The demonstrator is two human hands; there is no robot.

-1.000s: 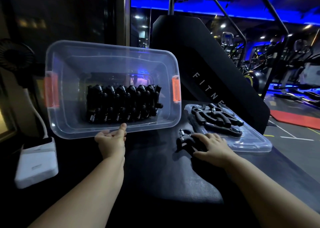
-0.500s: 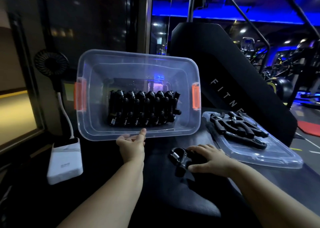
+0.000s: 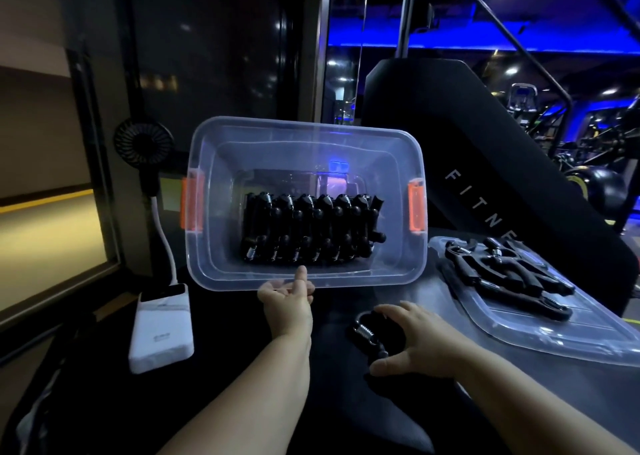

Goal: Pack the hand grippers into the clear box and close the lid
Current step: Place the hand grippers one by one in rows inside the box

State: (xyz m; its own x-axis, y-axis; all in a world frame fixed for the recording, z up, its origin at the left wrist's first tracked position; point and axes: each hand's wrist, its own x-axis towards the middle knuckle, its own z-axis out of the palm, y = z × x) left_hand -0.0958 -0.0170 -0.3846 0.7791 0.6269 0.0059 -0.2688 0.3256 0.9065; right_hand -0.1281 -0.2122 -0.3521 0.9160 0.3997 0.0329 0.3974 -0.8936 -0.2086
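The clear box point(image 3: 214, 267) with orange latches is tipped toward me on the dark surface, a row of several black hand grippers point(image 3: 308, 228) packed inside. My left hand point(image 3: 287, 299) holds its near rim, thumb over the edge. My right hand point(image 3: 412, 337) curls round one black hand gripper point(image 3: 367, 333) with a steel spring, lying on the surface in front of the box. The clear lid point(image 3: 554, 333) lies flat at the right with several more black grippers point(image 3: 509, 274) piled on it.
A white power bank point(image 3: 161, 326) lies left of the box, with a cable running up to a small black fan point(image 3: 143, 143). A black machine panel point(image 3: 485, 191) rises behind the lid. A dark wall and window frame stand on the left.
My view has swung left, so everything sits further right in the frame. My right hand has drawn the gripper slightly nearer and closed its fingers round it. The left hand stays on the box rim.
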